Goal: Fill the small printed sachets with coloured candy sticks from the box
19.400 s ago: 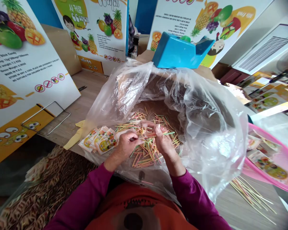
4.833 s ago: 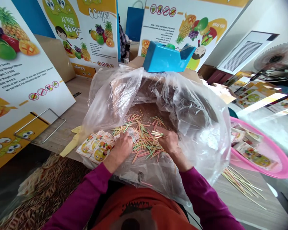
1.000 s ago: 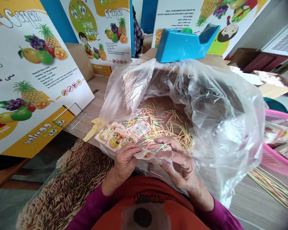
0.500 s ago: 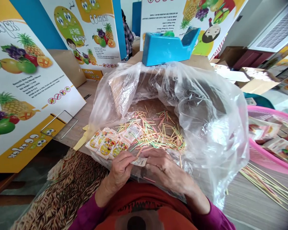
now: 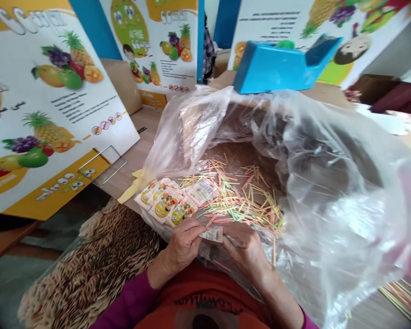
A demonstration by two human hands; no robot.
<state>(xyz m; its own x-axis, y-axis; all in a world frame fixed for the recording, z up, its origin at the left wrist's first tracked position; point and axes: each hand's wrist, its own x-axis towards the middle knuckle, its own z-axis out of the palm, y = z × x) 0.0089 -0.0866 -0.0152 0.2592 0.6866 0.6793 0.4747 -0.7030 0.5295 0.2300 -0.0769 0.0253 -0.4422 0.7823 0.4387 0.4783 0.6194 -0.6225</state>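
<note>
Close to my body, a small printed candy packet (image 5: 214,233) is held between both hands. My left hand (image 5: 183,246) pinches its left end between thumb and fingers. At the other end, the fingers of my right hand (image 5: 245,246) are closed on the packet, partly hiding it. Just beyond them lies a loose heap of thin candy sticks (image 5: 239,201) in pink, yellow and green, on clear plastic. Several flat packets (image 5: 166,203) with a yellow smiling fruit print overlap to the left of the heap. Whether sticks are inside the held packet is hidden.
A large clear plastic bag (image 5: 345,219) lines an open carton around the sticks. Behind it stands a blue tape dispenser (image 5: 274,68). Printed cartons (image 5: 65,109) rise at left, with a bent wire frame (image 5: 102,164) in front. Long sticks (image 5: 402,299) lie at right.
The camera view has swung, so the cartons, bag and sticks sit differently in it. Both hands keep hold of the packet, with only small finger shifts.
</note>
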